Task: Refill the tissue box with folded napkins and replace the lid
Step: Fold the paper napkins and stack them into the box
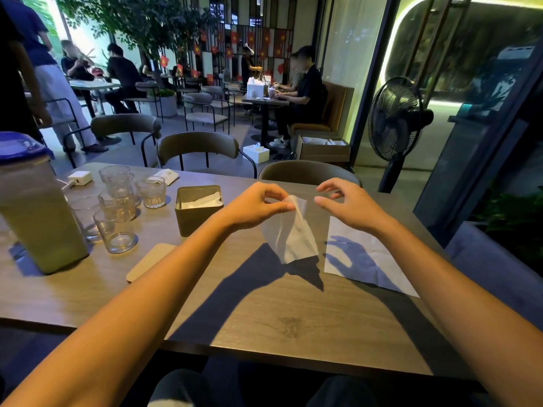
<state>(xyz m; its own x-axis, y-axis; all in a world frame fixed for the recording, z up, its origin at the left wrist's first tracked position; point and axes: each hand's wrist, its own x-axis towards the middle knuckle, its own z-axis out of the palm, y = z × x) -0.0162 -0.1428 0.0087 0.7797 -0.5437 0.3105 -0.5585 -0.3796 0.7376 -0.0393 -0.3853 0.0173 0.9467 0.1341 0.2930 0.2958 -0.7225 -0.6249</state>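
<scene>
A wooden lid [151, 261] lies flat on the table [264, 318], near and to the left. A napkin [289, 233] is pinched at its top corner by the left hand [258, 205] and hangs with its long axis running downward. The right hand [349, 205], fingers spread and holding nothing, is just right of that corner. Farther left stands the open tissue box [197, 211], napkins already inside, nearer the left hand.

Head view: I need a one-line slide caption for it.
Left hand pinches a hanging napkin above the table, right hand open beside it, lidless tissue box waiting.
</scene>
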